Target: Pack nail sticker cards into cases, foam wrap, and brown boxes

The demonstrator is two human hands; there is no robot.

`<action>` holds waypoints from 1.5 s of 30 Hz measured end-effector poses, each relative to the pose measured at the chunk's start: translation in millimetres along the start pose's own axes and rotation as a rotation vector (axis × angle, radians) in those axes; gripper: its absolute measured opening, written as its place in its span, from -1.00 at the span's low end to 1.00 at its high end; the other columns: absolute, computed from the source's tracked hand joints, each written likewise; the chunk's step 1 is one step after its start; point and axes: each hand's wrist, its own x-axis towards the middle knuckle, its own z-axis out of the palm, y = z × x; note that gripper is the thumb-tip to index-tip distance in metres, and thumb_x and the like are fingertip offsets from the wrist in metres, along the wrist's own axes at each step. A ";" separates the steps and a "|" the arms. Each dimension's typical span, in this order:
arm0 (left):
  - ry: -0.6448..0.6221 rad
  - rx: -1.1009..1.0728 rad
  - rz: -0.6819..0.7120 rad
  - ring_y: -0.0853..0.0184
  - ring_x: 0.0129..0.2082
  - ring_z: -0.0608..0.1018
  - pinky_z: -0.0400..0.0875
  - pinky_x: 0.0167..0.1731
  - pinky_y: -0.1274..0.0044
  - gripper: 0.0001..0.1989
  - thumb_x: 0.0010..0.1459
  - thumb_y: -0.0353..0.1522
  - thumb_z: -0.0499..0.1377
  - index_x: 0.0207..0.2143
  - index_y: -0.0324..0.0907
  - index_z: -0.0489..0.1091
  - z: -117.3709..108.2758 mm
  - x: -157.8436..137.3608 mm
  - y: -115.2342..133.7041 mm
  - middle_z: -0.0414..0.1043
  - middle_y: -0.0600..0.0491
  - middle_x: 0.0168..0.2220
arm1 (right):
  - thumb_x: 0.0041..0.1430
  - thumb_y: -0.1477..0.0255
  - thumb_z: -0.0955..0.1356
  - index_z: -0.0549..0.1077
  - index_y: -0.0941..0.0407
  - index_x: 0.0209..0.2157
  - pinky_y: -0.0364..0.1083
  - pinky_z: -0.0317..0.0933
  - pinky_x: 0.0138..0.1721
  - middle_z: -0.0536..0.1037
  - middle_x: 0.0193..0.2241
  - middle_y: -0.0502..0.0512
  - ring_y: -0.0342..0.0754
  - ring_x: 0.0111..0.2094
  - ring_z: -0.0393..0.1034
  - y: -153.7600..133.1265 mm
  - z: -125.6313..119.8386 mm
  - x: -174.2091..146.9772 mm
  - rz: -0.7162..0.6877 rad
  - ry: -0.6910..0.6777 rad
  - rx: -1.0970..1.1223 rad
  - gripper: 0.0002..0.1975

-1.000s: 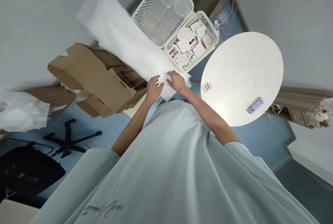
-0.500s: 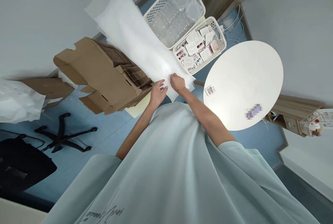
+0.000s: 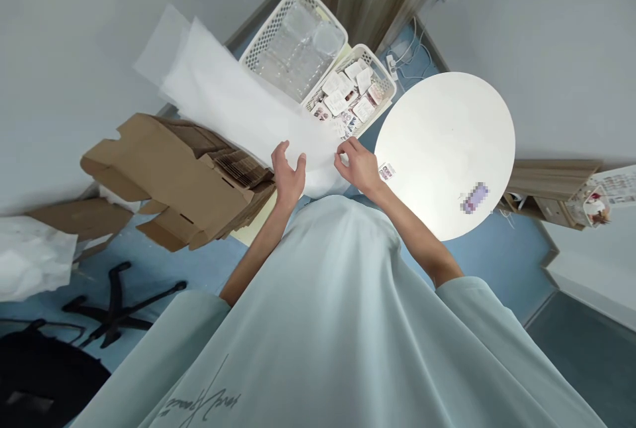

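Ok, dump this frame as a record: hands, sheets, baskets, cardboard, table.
left hand: open, at white sheets; contact unclear
right hand: fingertips pinched at sheet edge
large basket: clear plastic containers
small basket: small flat packs
cardboard: brown stack, beside sheets
round table: white; small printed pack near edge, pixelated item

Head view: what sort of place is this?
Probably a small packing or storage room: flattened cardboard boxes, a stack of translucent white sheets, and a white basket of clear plastic containers.
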 end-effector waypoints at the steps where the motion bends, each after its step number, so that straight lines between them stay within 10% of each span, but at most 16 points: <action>1: 0.007 0.005 -0.005 0.01 0.62 0.20 0.19 0.57 0.14 -0.32 0.48 -0.04 0.27 0.51 0.00 0.21 3.3 2.3 2.5 0.18 -0.21 0.56 | 0.58 0.35 0.26 0.51 0.06 -0.05 -0.01 0.43 -0.10 0.59 0.00 0.21 0.11 -0.05 0.54 5.8 -10.8 -7.1 0.010 0.056 0.013 -0.81; 9: -0.154 -0.024 -0.026 -0.05 0.71 -0.15 -0.03 0.63 0.04 -0.14 0.47 0.01 0.28 0.61 0.03 -0.03 67.4 -0.7 45.0 -0.22 -0.23 0.69 | 0.54 0.28 0.29 0.48 0.00 -0.15 0.09 0.51 -0.05 0.58 -0.14 0.19 0.14 -0.02 0.49 76.0 -73.2 -90.0 0.175 0.486 0.075 -0.83; 19: -0.450 0.043 0.393 -0.05 0.58 0.30 0.35 0.49 0.17 -0.28 0.41 -0.17 0.35 0.52 0.08 0.23 217.7 -28.4 122.0 0.02 -0.14 0.63 | 0.48 0.32 0.32 0.46 -0.02 -0.14 0.09 0.54 -0.11 0.55 -0.05 0.22 0.15 0.04 0.51 172.6 -86.1 -233.8 0.496 0.735 0.106 -0.91; 33: -0.667 0.168 0.504 -0.01 0.50 0.40 0.43 0.44 0.15 -0.69 0.38 -0.30 0.25 0.13 -0.05 0.59 383.7 -80.9 156.8 0.39 -0.12 0.46 | 0.44 0.42 0.36 0.51 0.03 -0.20 0.27 0.38 0.34 0.56 0.23 0.36 0.25 0.32 0.43 286.0 -6.9 -327.2 0.693 0.501 0.302 -0.93; 45: -0.689 0.318 0.471 0.04 0.32 0.54 0.36 0.47 0.16 -0.55 0.13 -0.53 0.15 -0.01 -0.05 0.64 409.3 -58.9 131.3 0.55 -0.04 0.27 | 0.47 0.48 0.32 0.55 0.08 -0.12 0.19 0.37 0.31 0.61 0.17 0.36 0.23 0.26 0.44 305.6 47.3 -282.8 0.738 0.197 0.394 -0.86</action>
